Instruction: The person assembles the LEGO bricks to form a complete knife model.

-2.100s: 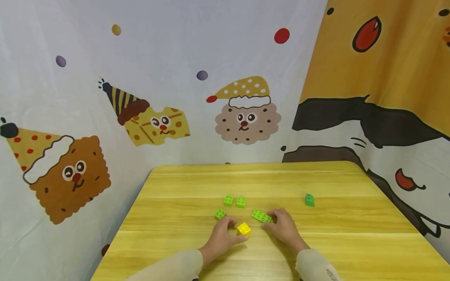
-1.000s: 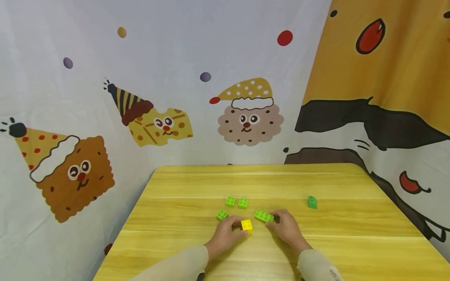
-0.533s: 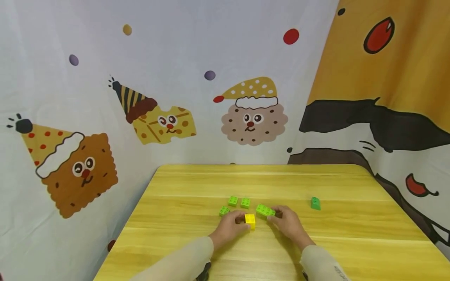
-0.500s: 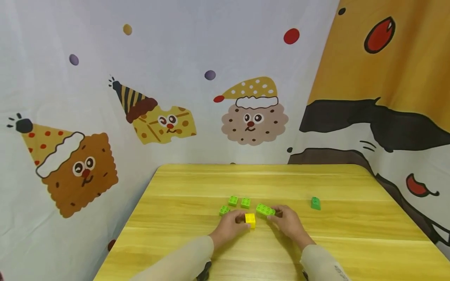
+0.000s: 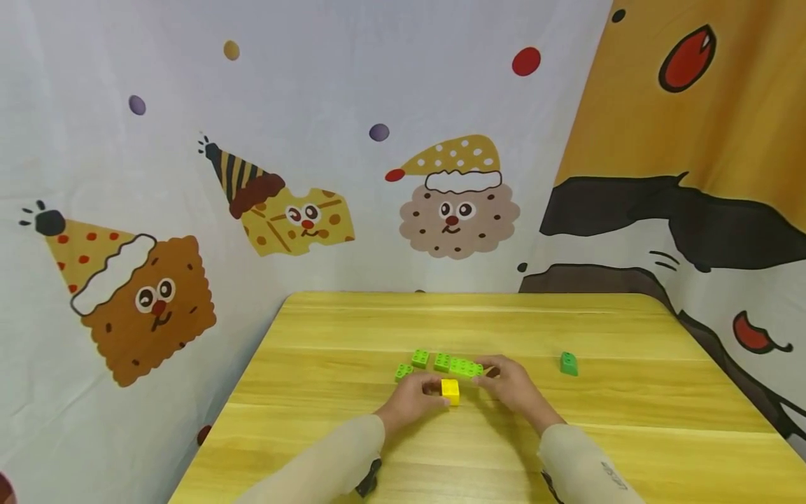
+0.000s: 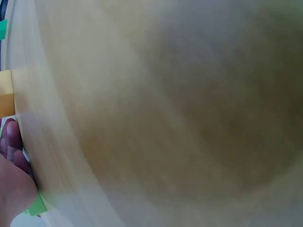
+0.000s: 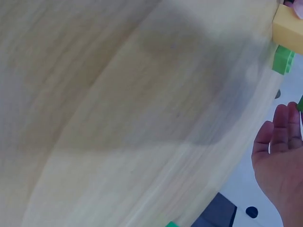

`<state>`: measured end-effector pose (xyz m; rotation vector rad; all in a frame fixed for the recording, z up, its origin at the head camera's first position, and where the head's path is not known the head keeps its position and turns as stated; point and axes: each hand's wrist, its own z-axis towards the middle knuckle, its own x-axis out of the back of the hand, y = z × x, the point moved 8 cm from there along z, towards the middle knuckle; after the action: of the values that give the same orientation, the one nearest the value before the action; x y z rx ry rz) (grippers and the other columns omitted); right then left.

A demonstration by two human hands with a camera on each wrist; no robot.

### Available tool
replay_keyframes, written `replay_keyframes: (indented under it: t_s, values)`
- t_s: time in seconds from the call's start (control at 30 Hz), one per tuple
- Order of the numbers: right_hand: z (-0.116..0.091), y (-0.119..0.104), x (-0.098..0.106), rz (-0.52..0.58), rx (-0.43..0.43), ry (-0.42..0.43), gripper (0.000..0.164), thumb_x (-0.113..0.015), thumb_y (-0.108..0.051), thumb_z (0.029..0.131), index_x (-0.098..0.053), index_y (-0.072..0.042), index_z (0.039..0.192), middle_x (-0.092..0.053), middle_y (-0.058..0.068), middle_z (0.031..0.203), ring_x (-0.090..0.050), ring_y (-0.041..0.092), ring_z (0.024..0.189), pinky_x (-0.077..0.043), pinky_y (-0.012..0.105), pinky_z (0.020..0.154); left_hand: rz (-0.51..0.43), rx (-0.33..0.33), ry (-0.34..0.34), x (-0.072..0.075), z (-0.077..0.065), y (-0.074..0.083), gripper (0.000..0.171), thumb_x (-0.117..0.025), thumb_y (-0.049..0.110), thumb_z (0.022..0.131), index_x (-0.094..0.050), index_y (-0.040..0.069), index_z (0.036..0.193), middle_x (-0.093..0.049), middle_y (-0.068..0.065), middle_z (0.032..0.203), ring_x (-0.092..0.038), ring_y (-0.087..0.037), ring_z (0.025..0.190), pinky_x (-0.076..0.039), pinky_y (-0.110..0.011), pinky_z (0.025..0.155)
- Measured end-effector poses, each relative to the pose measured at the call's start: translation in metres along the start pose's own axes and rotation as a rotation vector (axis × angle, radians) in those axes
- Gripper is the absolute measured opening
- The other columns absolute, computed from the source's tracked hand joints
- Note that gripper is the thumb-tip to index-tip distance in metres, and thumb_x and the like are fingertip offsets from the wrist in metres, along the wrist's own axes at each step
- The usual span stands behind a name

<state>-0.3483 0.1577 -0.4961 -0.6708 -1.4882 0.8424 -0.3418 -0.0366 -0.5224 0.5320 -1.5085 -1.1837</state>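
Note:
My left hand (image 5: pixel 412 400) pinches a yellow toy block (image 5: pixel 450 392), thumb on its near side. In the left wrist view, only part of that hand (image 6: pixel 14 184) and the block (image 6: pixel 6 94) show at the left edge. A long lime-green building brick with studs (image 5: pixel 466 367) is pinched at its right end by my right hand (image 5: pixel 513 388); it looks slightly raised. Its left end meets a small lime brick (image 5: pixel 442 362) in the head view; whether they touch I cannot tell. The right wrist view shows my right hand (image 7: pixel 284 151) at the right edge.
Two more small lime bricks, one behind (image 5: pixel 420 358) and one by my left fingers (image 5: pixel 404 372), lie on the wooden table (image 5: pixel 352 322). A darker green sloped brick (image 5: pixel 569 363) sits farther right. A printed cloth (image 5: pixel 371 70) hangs behind the table.
The right hand has carried the long lime brick away from me and leftward, up to the small lime brick. The left hand has shifted the yellow block slightly forward and turned it.

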Motion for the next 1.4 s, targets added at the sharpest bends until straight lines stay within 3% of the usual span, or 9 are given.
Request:
replay_keyframes:
  t_s: [0.17,0.4,0.6,0.9,1.23,1.4]
  values:
    - [0.001,-0.01,-0.007,0.023,0.046,-0.035,0.028,-0.075,-0.015,0.089,-0.071,-0.012,0.117,-0.064,0.004,0.116,-0.058,0.023,0.098,-0.051,0.035,0.076,0.016,0.007,-0.006,0.001,0.001,-0.002,0.025,-0.081,0.017,0.085,-0.075,0.011,0.108,-0.065,0.001,0.098,-0.053,-0.012,0.083,-0.047,-0.026,0.072]
    - [0.001,-0.016,-0.02,0.02,0.061,-0.091,0.029,-0.077,-0.014,0.087,-0.072,-0.013,0.115,-0.064,0.002,0.112,-0.058,0.02,0.097,-0.051,0.034,0.076,0.037,-0.011,-0.008,0.001,0.001,-0.003,0.019,-0.081,0.02,0.085,-0.075,0.011,0.101,-0.062,0.0,0.092,-0.051,-0.01,0.078,-0.045,-0.025,0.068]
    - [-0.001,-0.019,-0.023,0.003,0.053,-0.114,0.03,-0.078,-0.013,0.085,-0.072,-0.012,0.115,-0.064,0.001,0.11,-0.057,0.02,0.097,-0.051,0.035,0.076,0.004,0.015,-0.024,0.0,0.002,-0.007,0.024,-0.081,0.02,0.084,-0.074,0.012,0.106,-0.062,0.006,0.095,-0.053,-0.008,0.082,-0.047,-0.025,0.073]
    - [-0.001,-0.02,-0.027,-0.009,0.094,-0.146,0.029,-0.078,-0.011,0.085,-0.073,-0.01,0.114,-0.065,0.001,0.109,-0.057,0.02,0.095,-0.05,0.036,0.078,-0.021,0.01,-0.031,-0.001,0.002,-0.004,0.02,-0.08,0.016,0.085,-0.073,0.009,0.102,-0.064,0.005,0.096,-0.058,-0.006,0.084,-0.051,-0.024,0.074]
    - [0.0,-0.022,-0.028,-0.013,0.109,-0.157,0.029,-0.078,-0.009,0.084,-0.074,-0.009,0.113,-0.065,0.001,0.104,-0.056,0.018,0.094,-0.048,0.036,0.08,-0.037,0.002,-0.038,-0.001,0.002,-0.003,0.027,-0.08,0.017,0.086,-0.072,0.01,0.111,-0.063,0.005,0.098,-0.058,-0.006,0.082,-0.05,-0.023,0.072]
    - [-0.001,-0.024,-0.028,-0.004,0.112,-0.17,0.028,-0.078,-0.008,0.084,-0.074,-0.008,0.112,-0.065,0.002,0.101,-0.055,0.019,0.091,-0.048,0.036,0.078,-0.094,0.052,-0.046,0.001,-0.003,-0.005,0.038,-0.079,0.021,0.087,-0.067,0.011,0.122,-0.062,0.002,0.095,-0.055,-0.012,0.081,-0.048,-0.025,0.068]
